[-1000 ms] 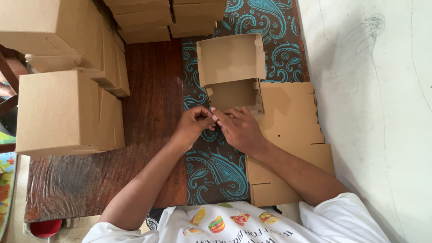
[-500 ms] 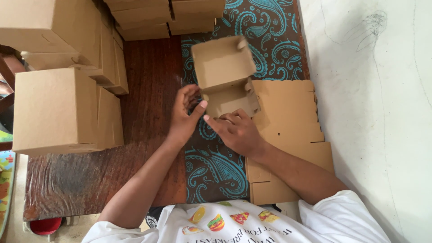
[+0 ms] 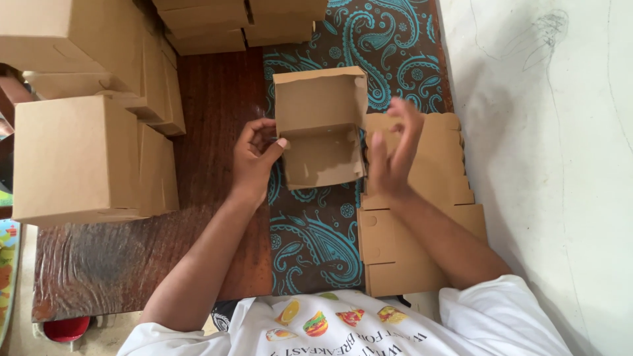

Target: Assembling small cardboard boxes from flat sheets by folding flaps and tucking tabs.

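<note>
over paisley mat [image 3: 316,244] | left hand [image 3: 254,158] grips open cardboard box [image 3: 321,128] | inside bare

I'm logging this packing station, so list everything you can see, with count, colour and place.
half-folded box: one, brown cardboard, open, at centre over the cloth
flat box blanks: a stack, count unclear, brown, right of centre
assembled boxes: several, brown, stacked at left and along the top
paisley cloth: one, dark with teal pattern, under the work
wooden surface: dark brown, left of the cloth
white wall: right side
red object: one, bottom left corner, kind unclear
white printed shirt: bottom edge
left hand: gripping the box's left side
right hand: fingers spread, beside the box's right side, blurred
</note>
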